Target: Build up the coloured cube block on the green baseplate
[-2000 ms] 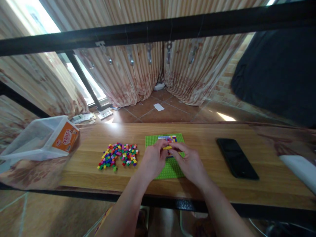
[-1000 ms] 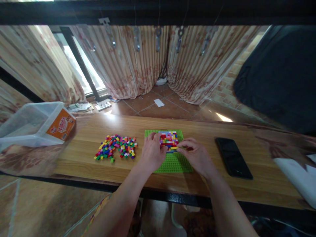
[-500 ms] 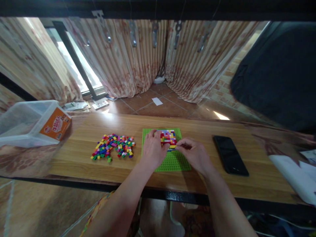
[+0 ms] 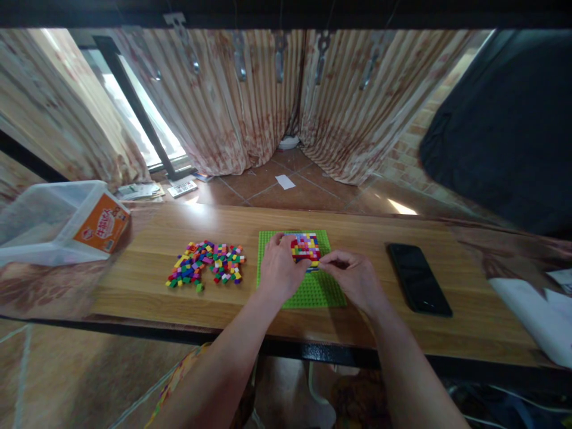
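A green studded baseplate lies on the wooden table with a multicoloured block of toy bricks built on it. My left hand is curled over the left side of this block, fingers at its far side and thumb at its near edge. The hand covers part of the bricks. At the block's near right corner, my right hand is closed in a pinch on the end of a yellow toy brick. Left of the plate is a loose pile of small coloured bricks.
A black phone lies on the table to the right. Beyond the left end stands a clear plastic bin with an orange label. White paper is at the right end. Curtains hang behind.
Both hands stay at the brick block with almost the same grip. The whole view has shifted very slightly.
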A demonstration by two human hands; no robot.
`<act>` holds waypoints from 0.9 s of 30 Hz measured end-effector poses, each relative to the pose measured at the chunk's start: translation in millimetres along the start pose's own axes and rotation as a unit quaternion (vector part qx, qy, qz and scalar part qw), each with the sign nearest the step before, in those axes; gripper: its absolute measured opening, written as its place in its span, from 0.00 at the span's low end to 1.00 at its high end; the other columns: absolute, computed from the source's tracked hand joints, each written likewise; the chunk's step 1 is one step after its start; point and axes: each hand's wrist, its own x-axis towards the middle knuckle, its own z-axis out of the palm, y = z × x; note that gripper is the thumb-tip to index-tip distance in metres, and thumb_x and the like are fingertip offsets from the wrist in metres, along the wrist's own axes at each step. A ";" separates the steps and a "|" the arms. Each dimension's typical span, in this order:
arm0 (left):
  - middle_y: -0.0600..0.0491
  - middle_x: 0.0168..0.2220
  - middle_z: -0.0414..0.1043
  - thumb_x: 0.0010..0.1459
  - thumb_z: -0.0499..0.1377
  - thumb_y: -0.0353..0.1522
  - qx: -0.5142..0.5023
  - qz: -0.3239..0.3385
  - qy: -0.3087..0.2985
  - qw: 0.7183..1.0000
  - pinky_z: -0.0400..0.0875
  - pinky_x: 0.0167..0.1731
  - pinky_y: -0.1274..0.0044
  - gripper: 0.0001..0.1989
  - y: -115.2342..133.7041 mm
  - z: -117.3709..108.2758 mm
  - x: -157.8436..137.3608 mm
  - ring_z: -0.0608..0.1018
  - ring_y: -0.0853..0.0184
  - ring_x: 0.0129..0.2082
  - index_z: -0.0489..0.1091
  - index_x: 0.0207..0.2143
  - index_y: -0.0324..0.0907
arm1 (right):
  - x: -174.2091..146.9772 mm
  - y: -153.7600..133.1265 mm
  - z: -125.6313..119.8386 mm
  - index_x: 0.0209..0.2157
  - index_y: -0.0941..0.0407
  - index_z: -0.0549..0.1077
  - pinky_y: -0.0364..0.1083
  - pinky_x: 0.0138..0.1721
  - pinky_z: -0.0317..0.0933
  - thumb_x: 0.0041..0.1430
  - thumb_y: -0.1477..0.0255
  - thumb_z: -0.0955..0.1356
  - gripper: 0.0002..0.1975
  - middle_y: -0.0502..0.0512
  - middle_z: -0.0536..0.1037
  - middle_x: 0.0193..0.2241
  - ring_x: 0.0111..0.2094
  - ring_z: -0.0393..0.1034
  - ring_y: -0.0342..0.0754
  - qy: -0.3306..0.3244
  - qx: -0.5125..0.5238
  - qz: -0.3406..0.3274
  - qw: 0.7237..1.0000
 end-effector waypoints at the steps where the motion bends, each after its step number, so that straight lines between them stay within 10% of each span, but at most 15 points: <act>1: 0.40 0.58 0.66 0.52 0.66 0.31 -0.008 -0.008 0.003 1.000 0.64 0.60 0.66 0.25 0.5 1.0 0.0 0.70 0.55 0.58 0.69 0.53 0.37 | -0.2 0.1 0.1 0.26 0.53 0.80 0.47 0.33 0.64 0.49 0.65 0.72 0.07 0.52 0.82 0.26 0.29 0.73 0.48 -0.002 -0.001 -0.002 1.000; 27: 0.39 0.55 0.74 0.61 0.54 0.27 -0.131 -0.055 -0.060 0.988 0.68 0.56 0.71 0.24 -7.9 11.6 7.7 0.77 0.61 0.53 0.63 0.60 0.33 | 6.7 15.2 7.9 0.56 0.57 0.71 0.57 0.44 0.69 0.64 0.55 0.60 0.28 0.64 0.81 0.43 0.40 0.77 0.57 0.029 -0.098 -0.002 0.995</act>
